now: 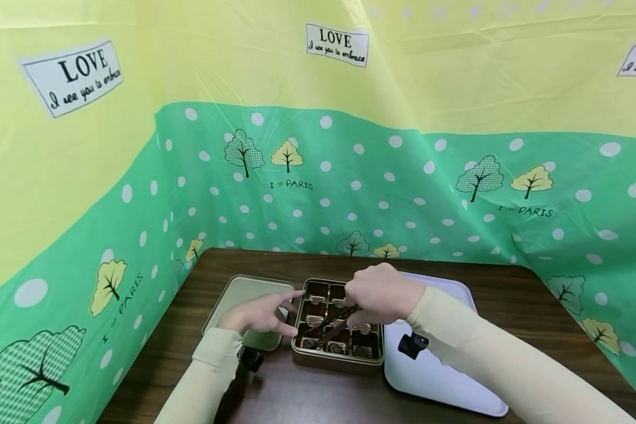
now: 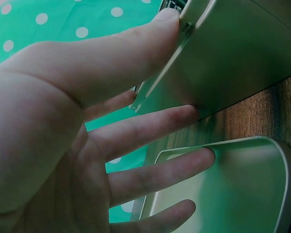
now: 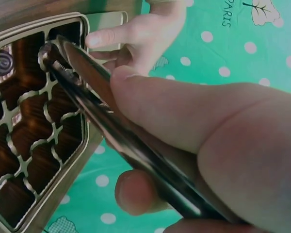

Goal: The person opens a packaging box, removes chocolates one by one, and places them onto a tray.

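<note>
A gold-rimmed tin [image 1: 339, 365] with a dark divided insert stands on the table, with chocolates in several compartments, one of them swirl-topped [image 3: 6, 63]. My right hand [image 1: 384, 292] grips a pair of metal tongs [image 3: 121, 126] above the tin. The tongs' tips reach down to the near-left corner compartment, over a dark chocolate [image 1: 310, 343]; I cannot tell if they pinch it. At the tin's left side, my left hand [image 1: 257, 314] has its fingers spread, with thumb and index finger at the rim. Its other fingers extend beside the tin's wall in the left wrist view.
Left of the tin lies a gold lid [image 1: 246, 287], partly under my left hand. A pale lavender tray [image 1: 440, 377] lies to the right, beneath my right forearm. Patterned cloth [image 1: 297, 206] hangs behind and beside the dark wooden table [image 1: 530, 330].
</note>
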`<state>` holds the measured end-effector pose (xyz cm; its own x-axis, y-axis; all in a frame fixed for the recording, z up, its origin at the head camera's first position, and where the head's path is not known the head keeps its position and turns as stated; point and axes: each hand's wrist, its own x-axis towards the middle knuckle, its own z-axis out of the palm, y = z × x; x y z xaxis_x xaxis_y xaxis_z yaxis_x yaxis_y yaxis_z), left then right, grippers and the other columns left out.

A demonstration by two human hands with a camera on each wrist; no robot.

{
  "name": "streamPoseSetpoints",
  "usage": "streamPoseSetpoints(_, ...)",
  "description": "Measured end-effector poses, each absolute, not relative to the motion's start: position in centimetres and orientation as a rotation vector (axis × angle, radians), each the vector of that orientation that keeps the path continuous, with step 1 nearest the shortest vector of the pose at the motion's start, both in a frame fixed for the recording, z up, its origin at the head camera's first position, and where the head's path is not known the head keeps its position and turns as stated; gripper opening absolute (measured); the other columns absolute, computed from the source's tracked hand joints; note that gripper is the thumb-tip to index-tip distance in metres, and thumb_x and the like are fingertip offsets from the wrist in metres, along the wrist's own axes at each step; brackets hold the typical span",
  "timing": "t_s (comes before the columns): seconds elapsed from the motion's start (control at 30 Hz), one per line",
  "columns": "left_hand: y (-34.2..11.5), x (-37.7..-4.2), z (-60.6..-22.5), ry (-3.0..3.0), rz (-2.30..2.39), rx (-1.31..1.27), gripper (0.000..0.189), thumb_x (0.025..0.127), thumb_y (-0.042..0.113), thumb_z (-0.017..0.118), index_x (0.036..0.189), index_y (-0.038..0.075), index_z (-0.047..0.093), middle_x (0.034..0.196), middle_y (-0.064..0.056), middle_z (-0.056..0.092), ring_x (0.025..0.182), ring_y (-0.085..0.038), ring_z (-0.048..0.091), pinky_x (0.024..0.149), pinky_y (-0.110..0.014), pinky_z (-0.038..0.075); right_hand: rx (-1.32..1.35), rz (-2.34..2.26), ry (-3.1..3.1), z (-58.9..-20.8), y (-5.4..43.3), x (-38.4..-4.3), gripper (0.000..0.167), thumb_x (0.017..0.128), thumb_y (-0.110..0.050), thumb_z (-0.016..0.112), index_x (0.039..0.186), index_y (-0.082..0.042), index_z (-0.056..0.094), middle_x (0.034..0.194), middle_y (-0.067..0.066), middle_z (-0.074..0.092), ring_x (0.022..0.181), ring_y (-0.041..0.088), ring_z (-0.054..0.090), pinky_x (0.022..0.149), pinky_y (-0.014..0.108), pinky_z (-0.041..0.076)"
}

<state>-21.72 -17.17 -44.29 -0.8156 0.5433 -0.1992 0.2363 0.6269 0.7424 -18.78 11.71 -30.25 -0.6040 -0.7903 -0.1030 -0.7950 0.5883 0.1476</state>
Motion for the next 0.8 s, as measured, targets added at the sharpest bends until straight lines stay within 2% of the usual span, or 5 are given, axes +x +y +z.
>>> streamPoseSetpoints(0.3,-17.14,-21.66,-44.34,2.46,1.016,0.629,0.094,0.089,0.027,0.086,0.166,0.017,0.033,0.137,-0.009,0.067,0.105,-0.023,0.069,0.09,-0.043,0.057,-1.435,0.343,2.813,-31.08,10.72,-18.3,0.039,0.085,-0.048,0.085,0.061,-0.029,0.06,0.058,-0.012,0.054,0.051,0.008,0.047,0.043,0.034,0.042)
streamPoseSetpoints(0.8,-17.15,-21.62,-44.28,2.471,1.002,0.635,0.095,0.089,0.028,0.087,0.166,0.017,0.033,0.137,-0.009,0.067,0.106,-0.024,0.068,0.088,-0.042,0.057,-1.522,0.296,2.804,-30.89,11.28,-18.23,0.044,0.086,-0.045,0.085,0.06,-0.029,0.053,0.054,-0.014,0.044,0.05,0.006,0.039,0.041,0.029,0.031)
